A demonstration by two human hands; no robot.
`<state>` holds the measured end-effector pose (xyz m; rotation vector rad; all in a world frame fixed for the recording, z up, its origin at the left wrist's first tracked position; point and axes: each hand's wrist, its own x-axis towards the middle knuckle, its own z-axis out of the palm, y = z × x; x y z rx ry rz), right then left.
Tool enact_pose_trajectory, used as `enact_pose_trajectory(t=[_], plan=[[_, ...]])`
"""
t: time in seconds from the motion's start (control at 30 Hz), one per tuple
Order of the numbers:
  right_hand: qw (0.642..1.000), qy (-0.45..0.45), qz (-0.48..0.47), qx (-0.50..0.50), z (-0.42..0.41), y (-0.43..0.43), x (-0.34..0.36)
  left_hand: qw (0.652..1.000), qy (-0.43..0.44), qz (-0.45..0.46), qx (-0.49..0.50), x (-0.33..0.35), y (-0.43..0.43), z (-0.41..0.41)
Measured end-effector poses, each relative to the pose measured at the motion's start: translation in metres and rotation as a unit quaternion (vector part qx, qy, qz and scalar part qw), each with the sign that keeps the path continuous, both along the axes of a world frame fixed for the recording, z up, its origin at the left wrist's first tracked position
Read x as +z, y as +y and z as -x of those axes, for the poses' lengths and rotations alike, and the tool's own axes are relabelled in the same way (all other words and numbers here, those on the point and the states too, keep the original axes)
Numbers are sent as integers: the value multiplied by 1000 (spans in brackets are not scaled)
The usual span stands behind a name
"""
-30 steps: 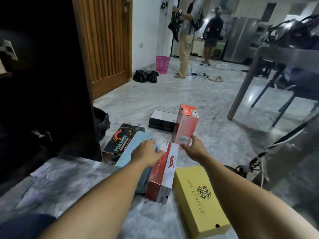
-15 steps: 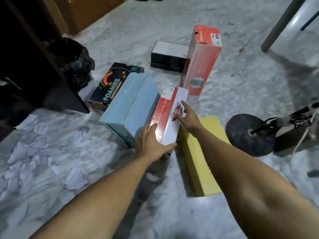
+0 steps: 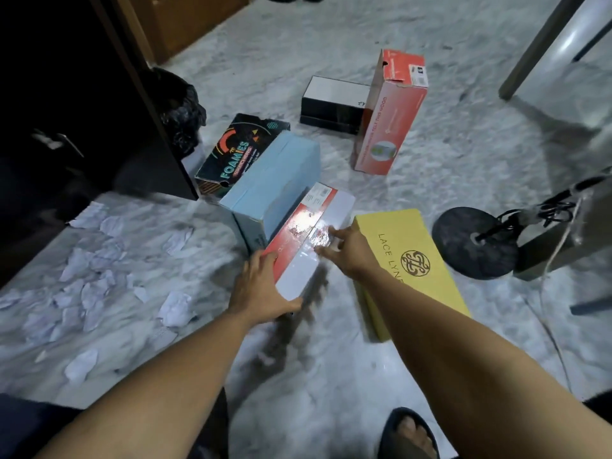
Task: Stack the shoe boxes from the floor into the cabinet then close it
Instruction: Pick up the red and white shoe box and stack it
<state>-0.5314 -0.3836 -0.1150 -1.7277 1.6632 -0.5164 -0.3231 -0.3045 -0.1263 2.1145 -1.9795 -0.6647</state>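
Both hands are on a red and white shoe box (image 3: 311,226) that is tilted up off the marble floor. My left hand (image 3: 261,289) grips its near end. My right hand (image 3: 347,248) presses on its right side. A light blue box (image 3: 278,180) lies just left of it, touching it. A yellow box (image 3: 407,260) lies to the right. Further back are a black Foamies box (image 3: 231,154), a black and white box (image 3: 334,101) and a red box (image 3: 390,117) standing on end. The dark cabinet (image 3: 82,104) stands open at the left.
Crumpled white paper scraps (image 3: 99,279) litter the floor at the left. A black bag (image 3: 180,117) lies by the cabinet door. A round black stand base (image 3: 473,246) with cables sits at the right. A table leg (image 3: 536,44) rises at top right. My sandalled foot (image 3: 410,435) is at the bottom.
The view has dropped from the room to the floor. My hands have closed in on the red and white box; it has tilted and shifted slightly toward me.
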Motion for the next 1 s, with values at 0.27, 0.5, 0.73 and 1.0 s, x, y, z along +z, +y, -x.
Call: enact_pose_trajectory(t=[0.27,0.5,0.73,1.0], plan=[[986,135,19,100,-23,93,-10,993,-43,-78,-83,5,49,-87],[951,283,74,96,-9,103,-9,996,-46,-82,1,5,58,-113],[999,21,3,33,8,101,-32,976,165,4,143,-20,76,-102],[997,-77,-12,-11,-2,90,-39,939,193,-37,281,-40,66,-103]])
